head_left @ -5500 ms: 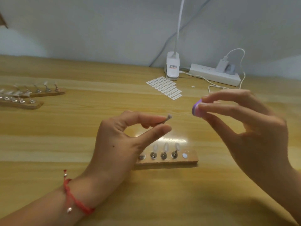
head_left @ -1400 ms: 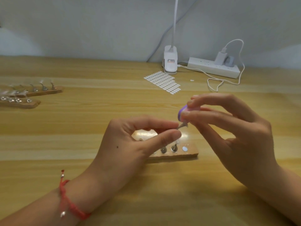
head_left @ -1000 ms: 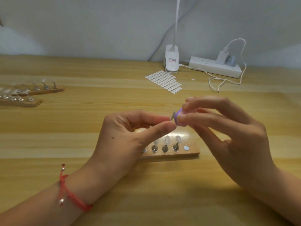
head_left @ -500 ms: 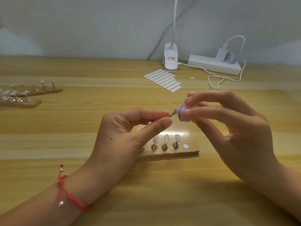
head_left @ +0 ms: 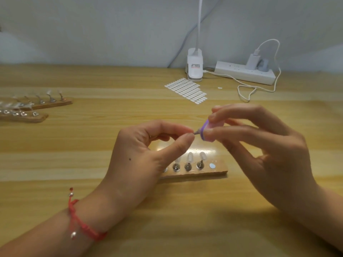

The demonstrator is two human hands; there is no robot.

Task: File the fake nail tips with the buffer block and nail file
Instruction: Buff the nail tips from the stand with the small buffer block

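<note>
My left hand (head_left: 146, 156) pinches a small nail tip on a metal stand (head_left: 196, 132) between thumb and forefinger, above the table. My right hand (head_left: 259, 145) holds a pink and purple buffer block (head_left: 207, 131) between thumb and fingers, its purple face touching the nail tip. Below the hands lies a wooden holder strip (head_left: 204, 173) with three clear nail tips (head_left: 189, 157) standing on metal studs and one bare white pad (head_left: 212, 165) at its right end. My left hand hides the strip's left part.
Two more wooden strips with nail tips (head_left: 44, 102) lie at the far left. A sheet of white adhesive pads (head_left: 186, 90) sits behind the hands. A white lamp base (head_left: 194, 68), a power strip (head_left: 245, 72) and a looped cable (head_left: 259, 88) stand along the wall.
Since 5.5 s ago my hands came together and the buffer block met the nail tip. Over the last second the block has shifted slightly against the tip; the hands stay in place.
</note>
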